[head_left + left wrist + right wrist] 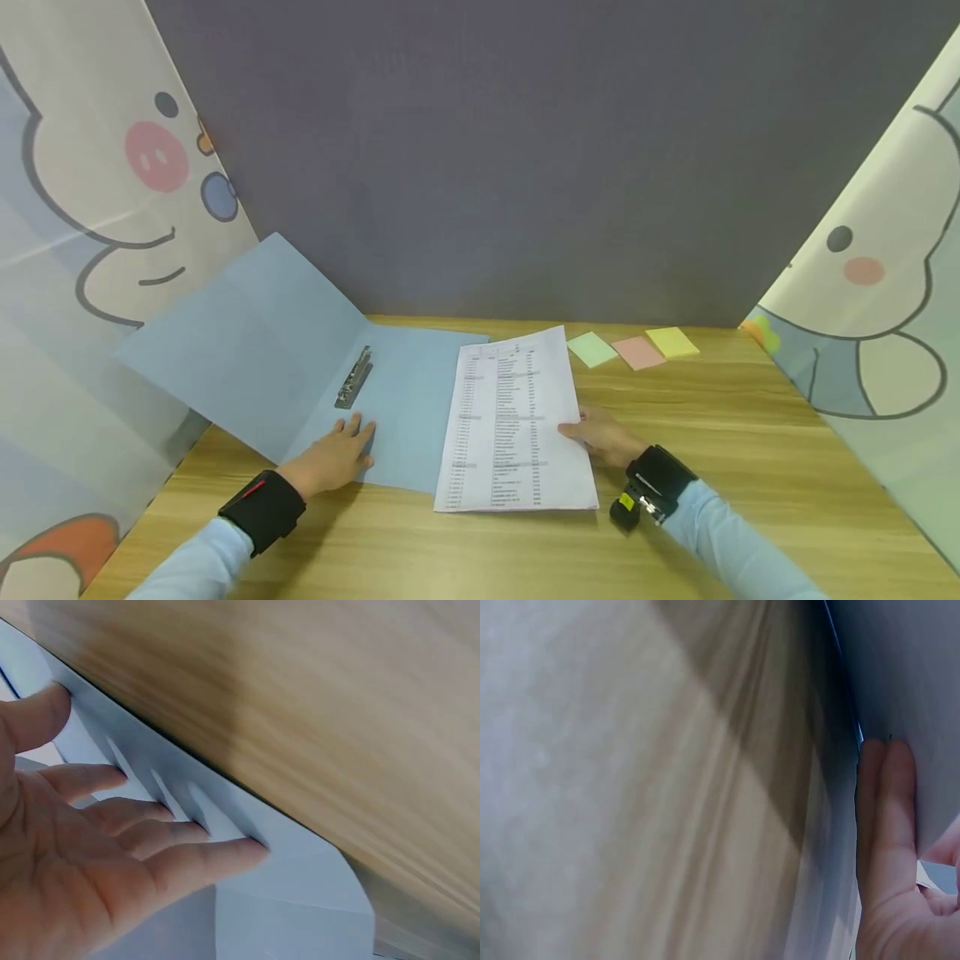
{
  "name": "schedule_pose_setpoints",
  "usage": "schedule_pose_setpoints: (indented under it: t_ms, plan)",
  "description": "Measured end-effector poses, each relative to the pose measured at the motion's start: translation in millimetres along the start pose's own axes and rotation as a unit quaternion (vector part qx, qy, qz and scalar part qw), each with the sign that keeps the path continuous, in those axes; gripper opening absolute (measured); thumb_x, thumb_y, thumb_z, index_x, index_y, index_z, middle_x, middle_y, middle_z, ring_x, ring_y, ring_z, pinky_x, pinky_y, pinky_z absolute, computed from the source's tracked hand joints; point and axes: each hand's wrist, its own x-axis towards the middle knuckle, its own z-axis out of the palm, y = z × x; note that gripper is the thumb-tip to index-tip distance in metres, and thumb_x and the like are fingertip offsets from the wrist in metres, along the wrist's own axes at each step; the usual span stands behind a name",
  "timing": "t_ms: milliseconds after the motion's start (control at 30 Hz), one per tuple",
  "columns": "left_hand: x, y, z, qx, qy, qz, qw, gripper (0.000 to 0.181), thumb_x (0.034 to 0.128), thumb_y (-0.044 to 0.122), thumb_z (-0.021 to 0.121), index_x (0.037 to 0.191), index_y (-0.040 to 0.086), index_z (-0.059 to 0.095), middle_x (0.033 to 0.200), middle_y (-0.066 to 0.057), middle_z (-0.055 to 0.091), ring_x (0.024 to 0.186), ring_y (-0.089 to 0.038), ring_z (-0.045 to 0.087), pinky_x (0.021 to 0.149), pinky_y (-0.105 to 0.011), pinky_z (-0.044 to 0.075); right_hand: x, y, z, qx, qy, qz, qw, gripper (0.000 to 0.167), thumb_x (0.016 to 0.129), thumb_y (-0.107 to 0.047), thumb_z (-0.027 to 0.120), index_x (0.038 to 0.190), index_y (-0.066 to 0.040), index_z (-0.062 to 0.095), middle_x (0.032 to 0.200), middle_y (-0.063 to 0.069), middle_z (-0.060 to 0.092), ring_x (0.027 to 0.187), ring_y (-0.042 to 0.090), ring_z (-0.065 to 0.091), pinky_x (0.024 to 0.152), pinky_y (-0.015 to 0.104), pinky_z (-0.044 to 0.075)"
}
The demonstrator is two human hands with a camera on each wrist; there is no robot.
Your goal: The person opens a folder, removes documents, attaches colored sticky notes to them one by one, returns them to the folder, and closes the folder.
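Along the near side of the tabletop (420, 554), two forearms in light blue sleeves are reached forward, each circled at the wrist by a black band: the left band (262, 510) and the right band (662, 477). Beyond them, the left hand (333, 457) is laid on the unfolded blue folder (408, 454), just right of its fold. Its fingers (214, 862) are spread, with the tips touching the surface; by this the lower leaf is probably steadied, since the left cover is tilted up off the tabletop.

By the right hand (606, 437), the printed paper (517, 433) is held at its right edge. The edge is pinched between the thumb above and the other fingers (894, 802) beneath, two of which are seen pressed together in the right wrist view. The edge is raised from the tabletop, and the right part of the folder is overlapped by the paper; whether one sheet or several are held cannot be told. With the grip at the margin, the printed rows are left uncovered.

Farther up, a metal clip (354, 379) is fixed beside the fold, presumably so that punched pages can be secured there. Right of the paper, green (592, 349), pink (639, 352) and yellow sticky notes (672, 342) are set in a row before a dark panel (555, 167).
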Motion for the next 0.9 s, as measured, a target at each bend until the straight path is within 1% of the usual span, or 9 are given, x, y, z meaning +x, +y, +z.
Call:
schedule_pose_setpoints:
  t_ms: [67,167,300,500,700,900]
  plan:
    - [1.6,-9.1,-1.5,-0.001,0.001,0.003,1.0,0.058,0.0911,0.02,0.055,0.137,-0.008,0.033,0.141,-0.038,0.02,0.126,-0.058,0.021,0.09,-0.069,0.031,0.1,1,0,0.004,-0.003,-0.004,1.0,0.037,0.092,-0.009,0.05,0.128,-0.001,0.046,0.1,0.01,0.066,0.083,0.021,0.066,0.07,0.034,0.054]
    - [4.2,-22.8,-3.1,0.005,0.01,0.013,0.9998,0.058,0.0903,0.02,0.056,0.135,-0.01,0.035,0.139,-0.04,0.021,0.123,-0.06,0.022,0.094,-0.066,0.031,-1.1,1,0,0.011,-0.016,-0.012,0.9997,0.038,0.093,-0.01,0.049,0.129,0.0,0.044,0.103,0.011,0.066,0.085,0.022,0.066,0.071,0.034,0.054]
    - [6.3,-34.6,-9.5,0.011,0.011,0.018,0.9997,0.059,0.0896,0.021,0.057,0.135,-0.01,0.035,0.138,-0.042,0.021,0.122,-0.062,0.022,0.095,-0.065,0.03,-5.0,0,-3,0.017,-0.03,-0.02,0.9992,0.04,0.092,-0.011,0.051,0.129,0.003,0.043,0.104,0.014,0.066,0.086,0.022,0.066,0.071,0.034,0.054]
    - [10.1,-50.5,-17.9,0.014,0.005,0.004,0.9999,0.061,0.0895,0.023,0.057,0.135,-0.011,0.034,0.139,-0.042,0.019,0.123,-0.061,0.02,0.096,-0.065,0.028,-8.2,-2,-3,0.017,-0.033,-0.022,0.9991,0.041,0.091,-0.012,0.053,0.128,0.004,0.044,0.104,0.013,0.066,0.086,0.021,0.066,0.072,0.034,0.054]
    - [13.0,-61.7,-25.3,0.022,0.002,-0.011,0.9997,0.061,0.0896,0.023,0.057,0.134,-0.012,0.034,0.138,-0.042,0.019,0.123,-0.062,0.019,0.096,-0.066,0.028,-8.0,-3,-4,0.018,-0.039,-0.025,0.9988,0.042,0.092,-0.012,0.052,0.13,0.003,0.042,0.106,0.013,0.065,0.086,0.02,0.065,0.073,0.033,0.053]
    - [12.6,-68.6,-28.2,0.014,-0.004,-0.012,0.9998,0.062,0.0898,0.023,0.056,0.134,-0.012,0.033,0.138,-0.042,0.018,0.123,-0.062,0.018,0.097,-0.066,0.025,-7.3,-1,-4,0.023,-0.048,-0.032,0.9981,0.043,0.092,-0.011,0.052,0.131,0.003,0.041,0.108,0.014,0.064,0.087,0.02,0.065,0.073,0.033,0.053]
